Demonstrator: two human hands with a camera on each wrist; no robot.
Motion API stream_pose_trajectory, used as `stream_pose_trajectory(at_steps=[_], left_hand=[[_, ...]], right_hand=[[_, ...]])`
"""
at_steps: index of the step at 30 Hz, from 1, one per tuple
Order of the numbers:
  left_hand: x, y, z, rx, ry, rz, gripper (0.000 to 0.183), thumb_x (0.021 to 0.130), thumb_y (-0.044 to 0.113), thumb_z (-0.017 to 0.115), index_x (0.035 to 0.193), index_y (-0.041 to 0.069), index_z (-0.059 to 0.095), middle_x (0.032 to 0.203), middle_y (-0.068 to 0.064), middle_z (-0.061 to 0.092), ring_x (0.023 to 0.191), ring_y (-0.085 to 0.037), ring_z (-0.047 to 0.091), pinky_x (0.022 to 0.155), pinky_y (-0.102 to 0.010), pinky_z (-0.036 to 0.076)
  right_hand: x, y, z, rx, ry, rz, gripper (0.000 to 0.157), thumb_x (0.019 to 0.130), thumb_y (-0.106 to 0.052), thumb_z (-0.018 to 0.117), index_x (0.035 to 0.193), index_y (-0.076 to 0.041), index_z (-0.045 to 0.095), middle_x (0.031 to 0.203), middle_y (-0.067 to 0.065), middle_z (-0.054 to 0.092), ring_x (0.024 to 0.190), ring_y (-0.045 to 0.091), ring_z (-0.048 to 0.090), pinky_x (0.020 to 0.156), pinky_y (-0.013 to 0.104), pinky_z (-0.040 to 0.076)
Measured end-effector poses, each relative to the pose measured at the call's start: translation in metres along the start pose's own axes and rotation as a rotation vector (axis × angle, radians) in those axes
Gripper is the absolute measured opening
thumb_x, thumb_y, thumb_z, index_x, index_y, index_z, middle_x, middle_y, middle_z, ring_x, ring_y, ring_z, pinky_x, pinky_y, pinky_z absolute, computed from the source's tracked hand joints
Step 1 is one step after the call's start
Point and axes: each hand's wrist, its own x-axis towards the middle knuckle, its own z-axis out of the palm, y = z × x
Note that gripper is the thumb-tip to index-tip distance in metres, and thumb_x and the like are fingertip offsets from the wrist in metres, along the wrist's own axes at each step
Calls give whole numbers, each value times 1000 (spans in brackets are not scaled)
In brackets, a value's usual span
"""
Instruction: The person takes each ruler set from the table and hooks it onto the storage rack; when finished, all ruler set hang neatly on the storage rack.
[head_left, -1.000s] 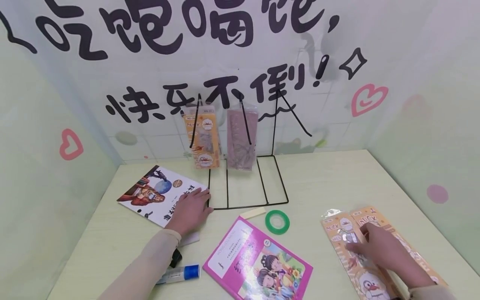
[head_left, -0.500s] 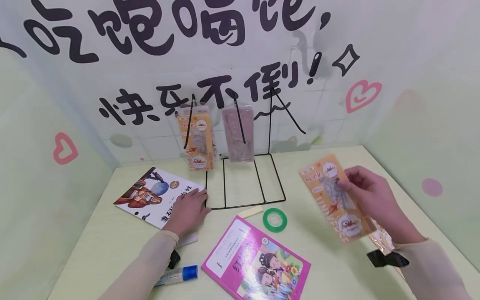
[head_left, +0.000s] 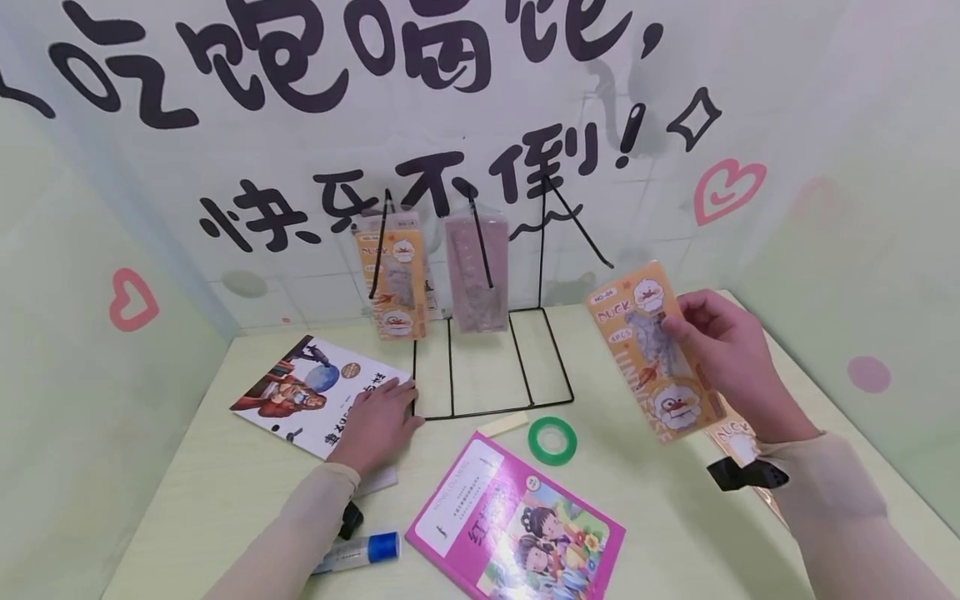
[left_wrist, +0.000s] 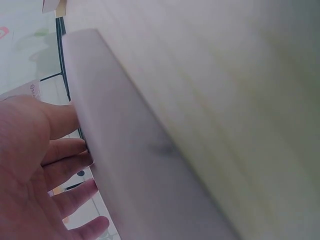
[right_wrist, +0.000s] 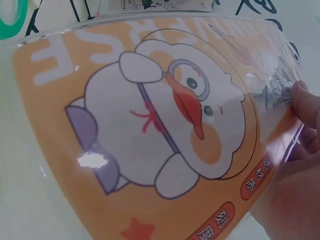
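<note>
My right hand [head_left: 727, 358] pinches an orange DUCK-printed packaged ruler set [head_left: 637, 358] by its right edge, thumb on the front. It is held tilted above the table; its cartoon duck [right_wrist: 165, 125] fills the right wrist view. Partly behind the right wrist, another orange packet [head_left: 738, 439] lies on the table. My left hand [head_left: 378, 425] rests with spread fingers on a white picture-covered book [head_left: 300, 392], fingertips at the left side of the black wire rack [head_left: 517, 408]. In the left wrist view, the left hand's fingers [left_wrist: 70, 195] extend around nothing.
An orange packet [head_left: 397, 308] and a pinkish one [head_left: 457, 275] hang on two rack prongs; the right prong [head_left: 585, 225] is bare. A pink book [head_left: 457, 558], green tape roll [head_left: 536, 442], cream strip [head_left: 504, 425] and blue-capped glue stick [head_left: 382, 547] lie in front.
My right hand has picked one orange packet off the table at the right and raised it up and toward the rack. My left hand stays on the white book.
</note>
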Motion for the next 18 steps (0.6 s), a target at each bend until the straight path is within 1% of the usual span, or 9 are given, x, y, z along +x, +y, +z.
stream_pose_trajectory(at_steps=[5,9,13,18], left_hand=[[1,0,1,-2,-6,-8,50,87,42,55,129,15,51,139,0,41,131,-27,28,101,-57,25],[1,0,0,-8,-8,-5,50,87,42,55,129,15,51,139,-1,41,131,-27,29,101,-57,25],[0,1,-1,-11,-10,-4,50,88,42,55,129,14,51,139,-1,41,131,-28,29,101,-57,25],[-1,1,-2,-14,-11,-8,50,88,42,55,130,14,51,139,-1,41,131,-27,28,101,-58,25]], right_hand=[[6,4,4,56,-9,4,24,89,-22,58,104,-4,55,92,7,59,77,17,56,60,19,50],[16,5,13,93,-12,19,27,89,-25,58,105,-4,55,92,8,59,78,19,55,60,21,50],[35,8,28,146,8,43,31,87,-31,60,104,-5,56,93,9,58,80,20,54,61,20,50],[69,14,56,249,65,88,31,84,-33,63,99,-6,56,93,7,58,81,16,53,63,20,48]])
